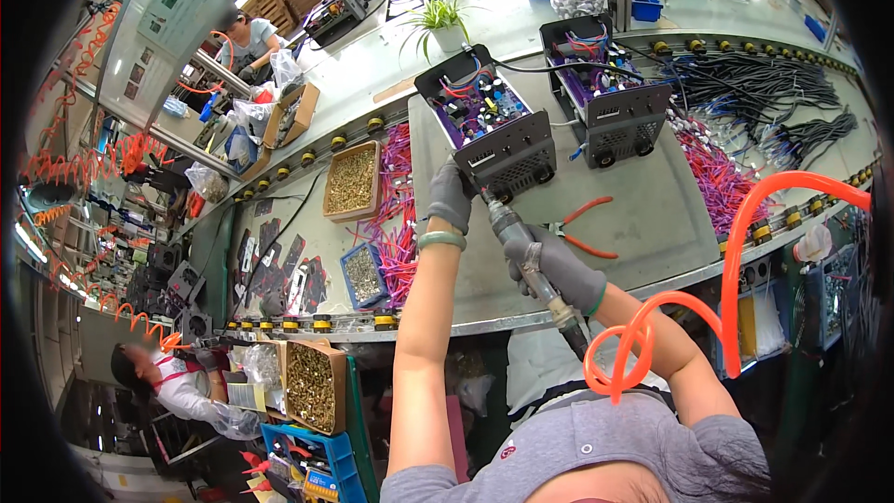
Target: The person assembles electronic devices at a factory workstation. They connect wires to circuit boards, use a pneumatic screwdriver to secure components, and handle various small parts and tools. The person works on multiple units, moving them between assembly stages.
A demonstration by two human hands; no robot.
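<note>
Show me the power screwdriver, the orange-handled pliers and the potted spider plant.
Power screwdriver (507, 224), head view: its barrel.
Orange-handled pliers (589, 209), head view: upper handle.
Potted spider plant (441, 17), head view: its leaves.

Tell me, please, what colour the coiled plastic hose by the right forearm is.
The coiled hose is bright orange, clearest in the head view.

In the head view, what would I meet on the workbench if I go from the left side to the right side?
Flat dark parts → box of small golden pieces → left gloved hand → long hand tool → pile of black cables.
</note>
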